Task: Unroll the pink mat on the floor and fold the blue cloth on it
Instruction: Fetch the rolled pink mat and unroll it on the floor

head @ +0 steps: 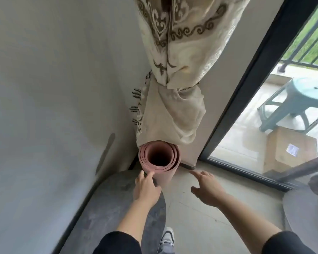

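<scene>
Rolled pink mat (159, 160) standing upright in the corner under a curtain (173, 88), left hand (146, 186) open, seemingly touching its side; right hand (206, 189) open, farther off.

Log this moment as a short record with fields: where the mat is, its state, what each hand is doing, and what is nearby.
mat: pink mat, rolled, standing on end in the wall corner
above mat: tied cream curtain
left hand: touching the roll's side, not closed round it
right hand: open, apart from the roll
outside the glass: cardboard box, green stool
blue cloth: not in view
</scene>
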Available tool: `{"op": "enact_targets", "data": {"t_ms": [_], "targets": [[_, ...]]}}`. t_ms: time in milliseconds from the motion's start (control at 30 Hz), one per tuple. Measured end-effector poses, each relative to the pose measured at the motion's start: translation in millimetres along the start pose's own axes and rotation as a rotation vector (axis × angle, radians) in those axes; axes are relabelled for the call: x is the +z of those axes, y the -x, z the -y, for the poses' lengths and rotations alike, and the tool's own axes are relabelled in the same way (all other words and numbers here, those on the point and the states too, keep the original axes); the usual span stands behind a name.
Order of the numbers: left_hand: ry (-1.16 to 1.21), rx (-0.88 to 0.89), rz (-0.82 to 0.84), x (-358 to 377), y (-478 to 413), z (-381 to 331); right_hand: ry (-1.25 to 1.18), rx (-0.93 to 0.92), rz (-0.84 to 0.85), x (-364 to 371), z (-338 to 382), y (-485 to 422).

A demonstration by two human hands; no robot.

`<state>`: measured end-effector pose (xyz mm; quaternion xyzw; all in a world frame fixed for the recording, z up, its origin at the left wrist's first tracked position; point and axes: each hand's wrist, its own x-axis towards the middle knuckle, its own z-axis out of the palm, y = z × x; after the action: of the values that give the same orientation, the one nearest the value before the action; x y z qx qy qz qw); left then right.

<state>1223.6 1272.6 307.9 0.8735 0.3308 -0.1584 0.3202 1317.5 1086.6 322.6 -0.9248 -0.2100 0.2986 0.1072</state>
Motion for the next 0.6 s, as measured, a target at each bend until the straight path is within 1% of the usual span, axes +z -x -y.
{"op": "enact_targets", "data": {"t_ms": [167,267,433,533,600], "targets": [[-0.001,-0.029,0.055,28.5,-57.1,18.4,0.034,0.007,0.090,35.1,0.1,-61.9],[-0.045,-0.029,0.085,44.9,-92.2,26.2,0.063,-0.011,0.124,55.7,-0.6,-98.1],[-0.151,-0.033,0.095,55.7,-140.8,38.2,0.073,-0.050,0.104,79.6,4.7,-149.5],[-0.133,-0.016,0.096,65.5,-149.1,49.5,0.046,-0.016,0.143,99.5,10.9,-162.3],[-0.095,0.018,0.069,71.5,-147.1,52.6,0.032,0.018,0.106,113.4,13.8,-159.4]]}}
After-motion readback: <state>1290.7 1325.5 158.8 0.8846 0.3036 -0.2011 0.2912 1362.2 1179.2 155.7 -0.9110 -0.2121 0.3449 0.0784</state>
